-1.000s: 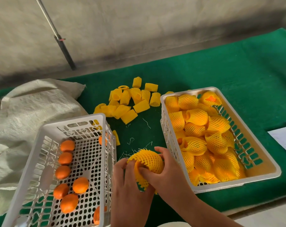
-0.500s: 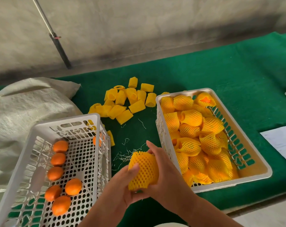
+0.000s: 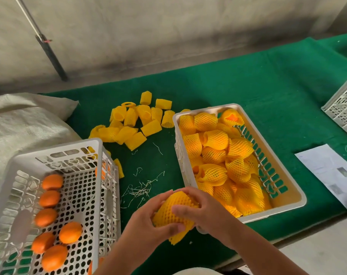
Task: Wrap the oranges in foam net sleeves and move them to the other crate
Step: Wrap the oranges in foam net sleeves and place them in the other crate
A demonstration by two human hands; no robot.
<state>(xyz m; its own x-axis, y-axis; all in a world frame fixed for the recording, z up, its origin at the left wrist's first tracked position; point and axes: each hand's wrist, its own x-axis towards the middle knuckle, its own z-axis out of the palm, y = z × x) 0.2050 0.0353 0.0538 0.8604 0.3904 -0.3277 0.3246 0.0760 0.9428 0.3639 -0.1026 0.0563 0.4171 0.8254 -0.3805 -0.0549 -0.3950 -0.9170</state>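
Both hands hold one orange wrapped in a yellow foam net sleeve (image 3: pixel 173 212) low in the middle, just left of the right crate's near corner. My left hand (image 3: pixel 143 225) cups it from below and the left, thumb across the net. My right hand (image 3: pixel 204 210) grips it from the right, fingers curled over the top. The white crate on the left (image 3: pixel 98 147) is tilted and holds several bare oranges (image 3: pixel 70 232). The white crate on the right (image 3: pixel 206 109) is filled with several net-wrapped oranges (image 3: pixel 216 138).
A heap of empty yellow net sleeves (image 3: pixel 136 121) lies on the green cloth (image 3: pixel 248 82) behind the crates. Thin foam shreds (image 3: pixel 140 189) litter the cloth between them. A cream sack (image 3: pixel 25 124) sits left. A paper sheet (image 3: pixel 331 171) and another white crate (image 3: pixel 343 106) are right.
The hands have turned the wrapped orange and shifted it a little toward the right crate's near corner. My right hand's fingers now curl over its top. The head view swung slightly left.
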